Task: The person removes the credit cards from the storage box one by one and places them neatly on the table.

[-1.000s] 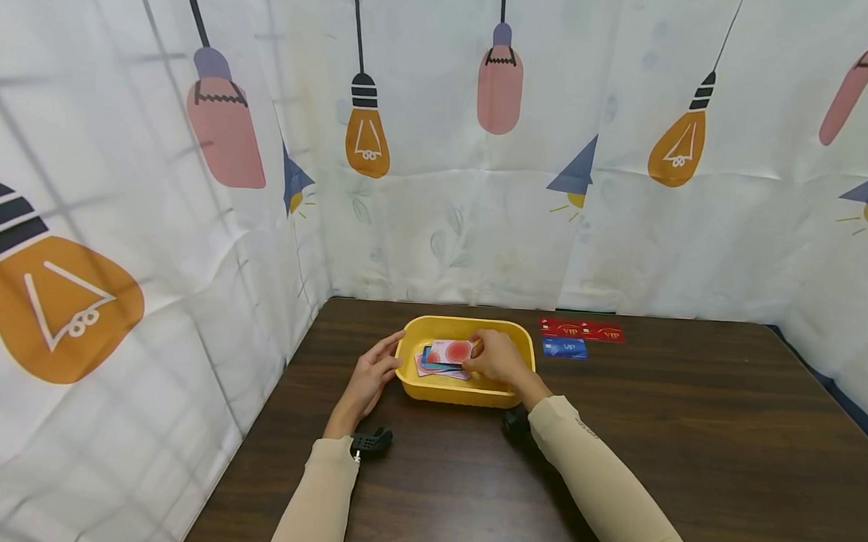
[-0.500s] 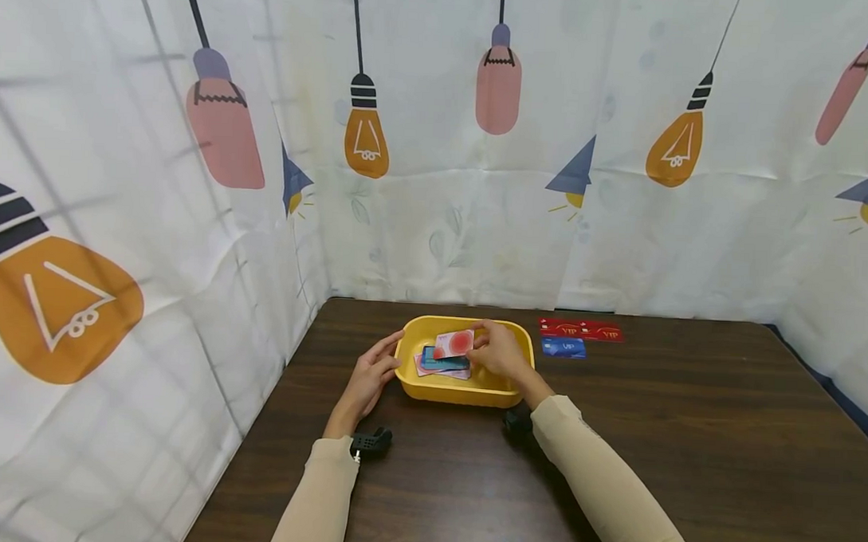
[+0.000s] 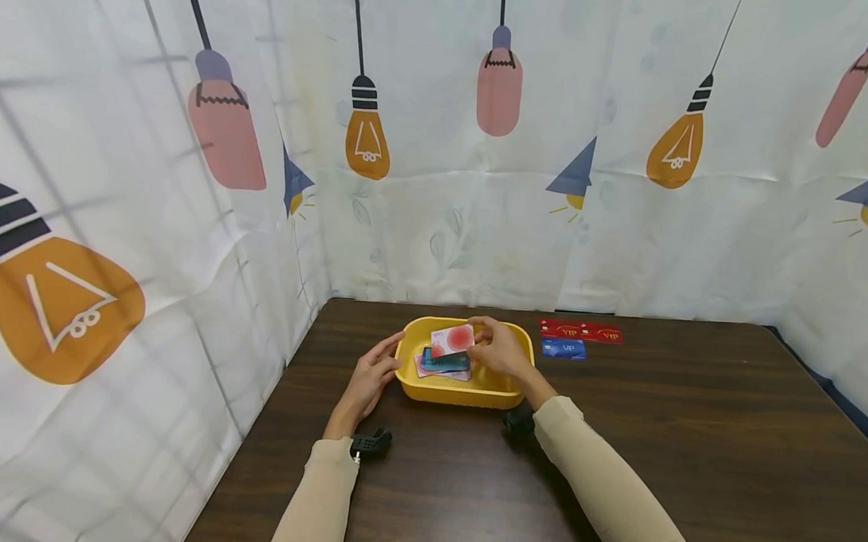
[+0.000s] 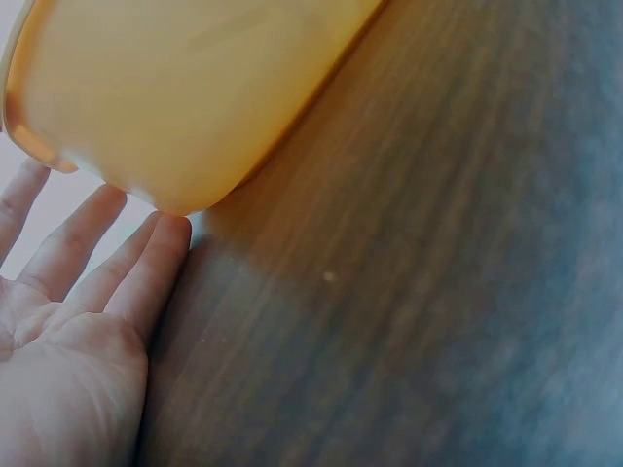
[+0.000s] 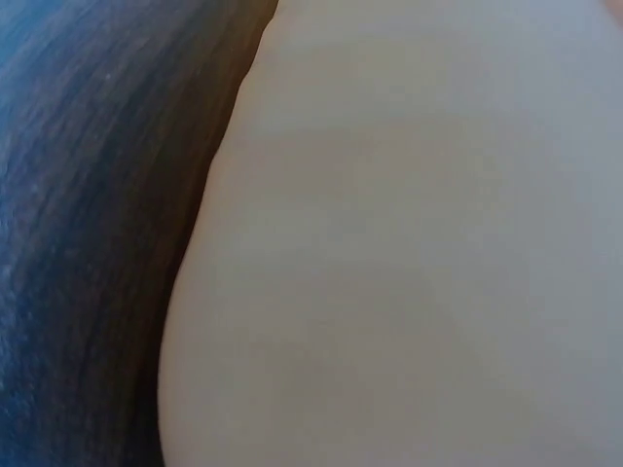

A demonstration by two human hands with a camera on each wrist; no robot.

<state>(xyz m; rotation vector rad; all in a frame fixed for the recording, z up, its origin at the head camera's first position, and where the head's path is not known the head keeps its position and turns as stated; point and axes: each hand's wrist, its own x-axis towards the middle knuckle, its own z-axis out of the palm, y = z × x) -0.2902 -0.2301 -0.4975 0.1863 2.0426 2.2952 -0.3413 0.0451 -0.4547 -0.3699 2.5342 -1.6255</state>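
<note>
In the head view my right hand (image 3: 501,349) pinches a white card with red-pink circles (image 3: 451,340) by its right edge, tilted up over the yellow plastic bin (image 3: 461,398). Beneath it, a blue-green card (image 3: 441,361) overlaps pale pink cards (image 3: 461,375) on the bin's floor. My left hand (image 3: 367,378) rests its fingertips on the bin's left end. Close up in the left wrist view, the extended fingers (image 4: 151,277) meet the bin's outer wall (image 4: 185,97). A pale, blurred surface fills most of the right wrist view, and the right hand's fingers are out of sight there.
Right of the bin, two red VIP cards (image 3: 581,330) lie side by side with a blue VIP card (image 3: 564,349) just in front. All rest on a dark wooden table (image 3: 686,439). A white curtain with lamp prints (image 3: 421,223) hangs behind and at the left.
The right hand has lifted the white and pink card slightly and tilted it, uncovering more of the blue-green card below. The left hand and the bin have stayed in place.
</note>
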